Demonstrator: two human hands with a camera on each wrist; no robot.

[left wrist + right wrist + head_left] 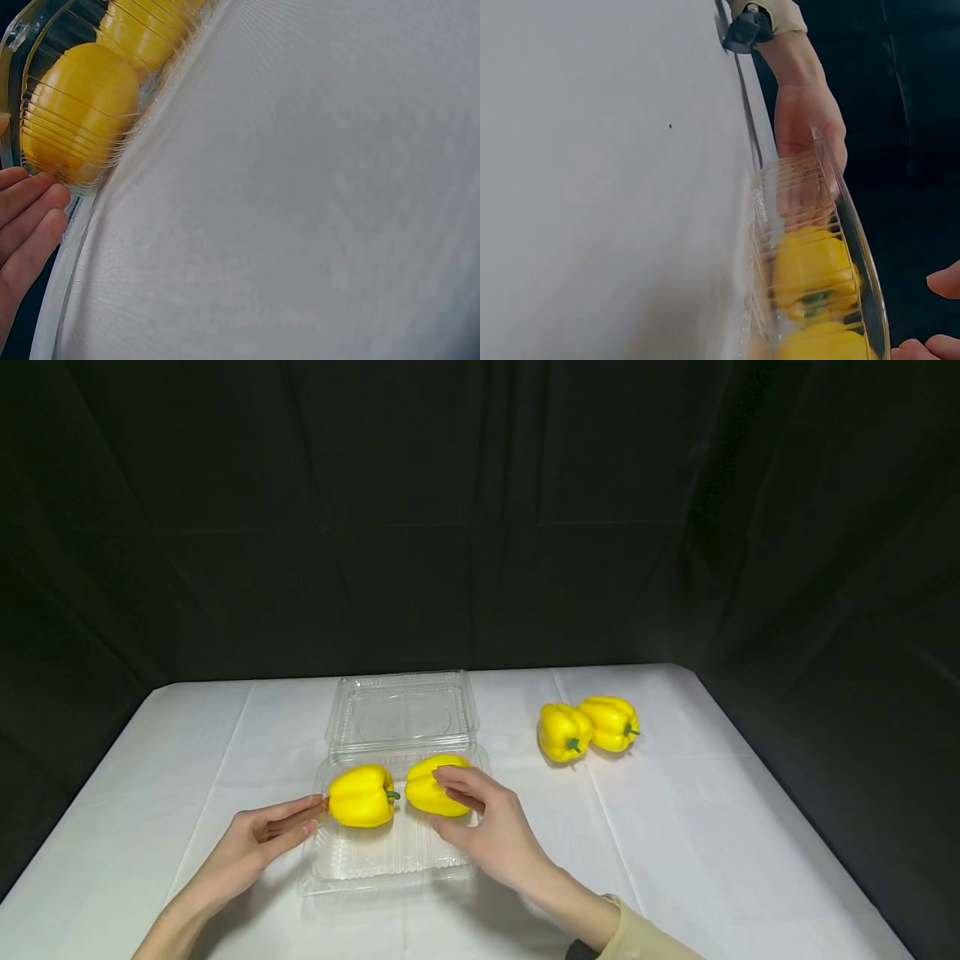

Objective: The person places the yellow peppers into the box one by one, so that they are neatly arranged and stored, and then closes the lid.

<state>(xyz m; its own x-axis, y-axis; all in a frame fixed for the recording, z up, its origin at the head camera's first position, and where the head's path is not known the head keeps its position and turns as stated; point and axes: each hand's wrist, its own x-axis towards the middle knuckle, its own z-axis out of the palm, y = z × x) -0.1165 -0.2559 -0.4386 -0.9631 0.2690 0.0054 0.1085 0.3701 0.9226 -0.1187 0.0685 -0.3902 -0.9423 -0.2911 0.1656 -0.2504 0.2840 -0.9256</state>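
Note:
A clear plastic clamshell container (pixel 390 860) lies on the table with its lid (pixel 403 714) folded back. Two yellow bell peppers sit side by side in its base: a left pepper (pixel 361 797) with its green stem facing right, and a right pepper (pixel 424 789). My left hand (pixel 251 843) is at the container's left side, its straight fingers touching the wall, as the left wrist view also shows near the pepper (pixel 79 109). Over the right pepper hovers my right hand (pixel 491 822), thumb and relaxed fingers apart. The right wrist view shows those fingers (pixel 937 349) beside the rim.
Two more yellow bell peppers, a nearer one (pixel 562 732) and a farther one (pixel 611 724), touch each other at the right of the container. A white cloth (pixel 675 843) covers the table. Black curtains (pixel 420 527) hang behind and at the sides.

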